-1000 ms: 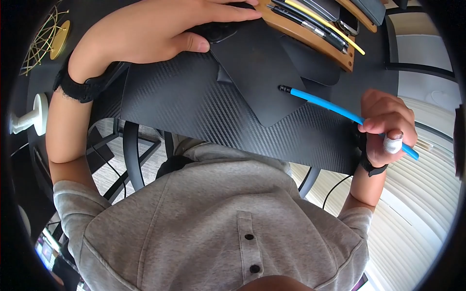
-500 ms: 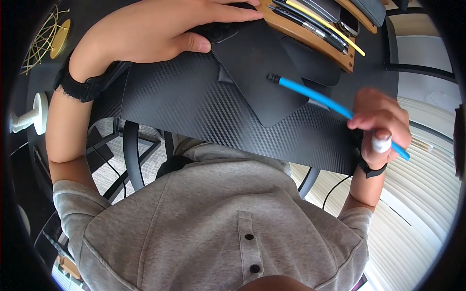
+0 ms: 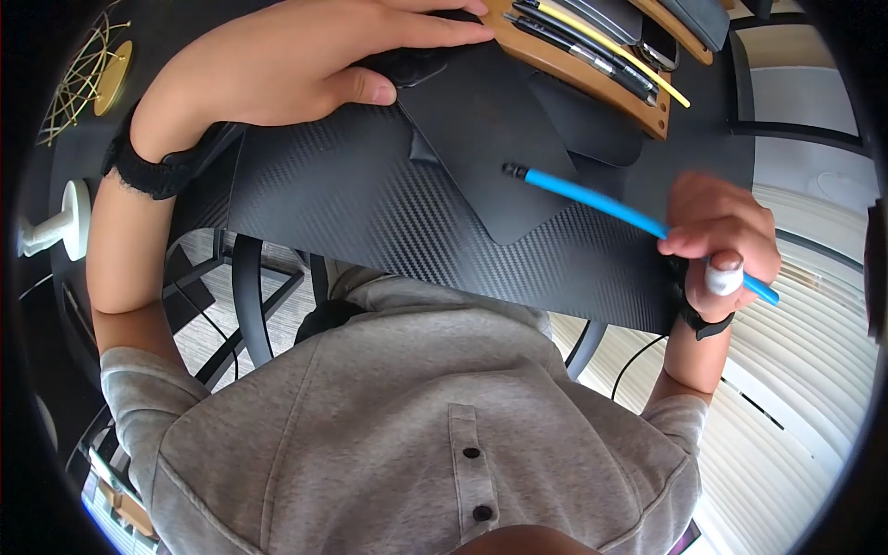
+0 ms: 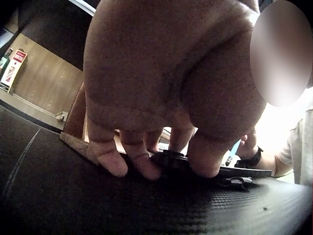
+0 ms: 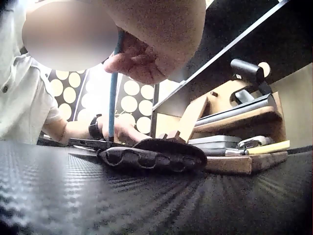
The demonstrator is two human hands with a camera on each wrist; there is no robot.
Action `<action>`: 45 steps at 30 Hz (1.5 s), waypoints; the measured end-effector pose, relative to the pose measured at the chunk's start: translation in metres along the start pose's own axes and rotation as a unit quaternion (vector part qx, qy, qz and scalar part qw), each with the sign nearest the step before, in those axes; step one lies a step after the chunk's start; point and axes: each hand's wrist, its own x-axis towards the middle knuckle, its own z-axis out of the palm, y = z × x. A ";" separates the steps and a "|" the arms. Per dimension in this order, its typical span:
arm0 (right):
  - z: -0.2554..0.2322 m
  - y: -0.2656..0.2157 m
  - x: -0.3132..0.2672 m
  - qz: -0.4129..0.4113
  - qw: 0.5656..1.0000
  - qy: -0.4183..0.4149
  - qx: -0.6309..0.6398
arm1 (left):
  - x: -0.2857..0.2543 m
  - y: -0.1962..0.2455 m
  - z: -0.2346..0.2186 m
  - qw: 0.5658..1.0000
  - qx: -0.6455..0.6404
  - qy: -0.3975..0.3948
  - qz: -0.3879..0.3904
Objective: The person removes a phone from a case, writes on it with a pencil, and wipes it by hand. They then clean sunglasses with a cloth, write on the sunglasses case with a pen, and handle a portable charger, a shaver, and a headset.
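My right hand [image 3: 726, 245], a white wrap on its thumb, grips a blue pencil [image 3: 597, 200] with a black end. That black end points left, over a flat black rectangular panel [image 3: 499, 139]; the pencil's other end sticks out past the hand. In the right wrist view the pencil [image 5: 113, 93] stands nearly upright above the panel's edge. My left hand [image 3: 324, 60] spreads across the panel's far left corner, fingers extended and thumb at its edge. From the left wrist view, the left hand's fingertips [image 4: 149, 169] reach down to the dark surface beside the panel.
Beneath lies a black carbon-patterned mat [image 3: 351, 203] on the dark desk. A wooden organizer [image 3: 573, 65] behind the panel holds pens and a yellow pencil [image 3: 638, 65]. A dark rounded pad [image 5: 151, 159] sits by the panel. At left are a gold wire ornament [image 3: 111, 79] and white stand [image 3: 74, 222].
My right hand has shifted left with the blue pencil, whose black end rose toward the panel's far side and then came back down a little. The left hand stays in place.
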 end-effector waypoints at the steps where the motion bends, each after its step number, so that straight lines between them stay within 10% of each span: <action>1: 0.002 0.000 0.002 -0.010 1.000 -0.012 -0.002 | 0.000 0.000 0.000 1.000 -0.002 0.006 0.010; 27: -0.007 0.011 0.003 0.009 0.997 0.048 -0.052 | 0.003 0.009 -0.010 0.999 -0.014 -0.032 -0.015; 34: -0.013 0.003 -0.005 0.018 0.997 0.076 0.002 | 0.005 -0.019 0.028 0.987 0.086 0.130 0.046; 45: -0.004 0.002 0.003 0.033 0.999 0.037 -0.023 | 0.002 -0.021 0.029 0.992 0.053 0.114 0.032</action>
